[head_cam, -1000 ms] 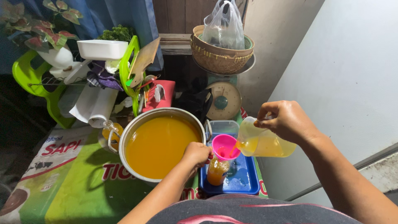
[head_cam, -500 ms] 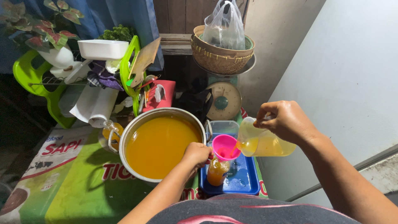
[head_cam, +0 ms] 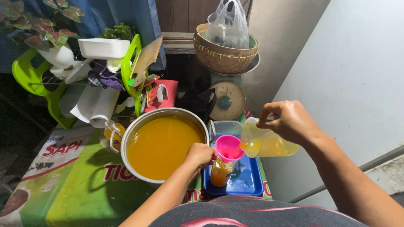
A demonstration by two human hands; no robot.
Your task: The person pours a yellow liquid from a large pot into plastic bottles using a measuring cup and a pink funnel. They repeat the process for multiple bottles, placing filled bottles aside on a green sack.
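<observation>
Two hands busy here: the right hand (head_cam: 290,122) has its fingers wrapped tight around a tilted clear jug (head_cam: 265,143) of orange liquid, spout over a pink funnel (head_cam: 228,147). The left hand (head_cam: 201,154) curls closed around the funnel's rim, steadying it on a small bottle (head_cam: 219,172) standing in a blue tray (head_cam: 248,180), just beside a big pot (head_cam: 162,143) of the same liquid.

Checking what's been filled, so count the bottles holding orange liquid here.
2: one bottle under the pink funnel in the blue tray, by the left hand; another left of the pot. More may be hidden.
</observation>
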